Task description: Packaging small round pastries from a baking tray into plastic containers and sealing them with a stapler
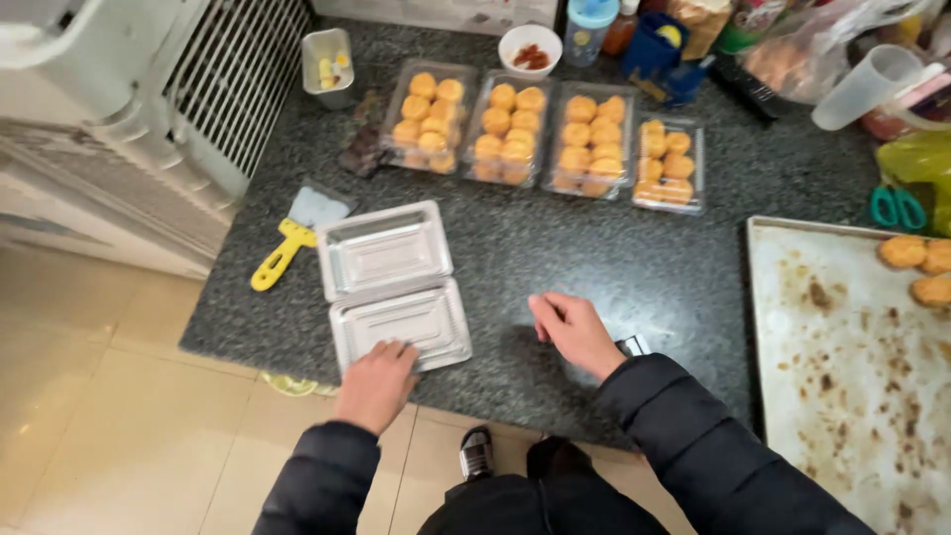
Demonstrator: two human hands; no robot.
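Note:
My left hand (378, 381) rests on the near edge of an open, empty clear plastic clamshell box (394, 285) lying flat on the dark granite counter (555, 248). My right hand (573, 332) lies flat on the bare counter just right of the box, fingers together and holding nothing. At the back stand several clear boxes filled with golden round pastries (550, 139). A worn metal baking tray (842, 376) at the right carries three pastries (919, 263) in its far corner.
A yellow-handled scraper (292, 238) lies left of the empty box. Behind are a small white bowl (530, 48), a clear tub (330, 65), a measuring jug (870, 84), bottles, bags and green-handled scissors (898, 208). A white appliance with a grille (149, 109) flanks the counter's left.

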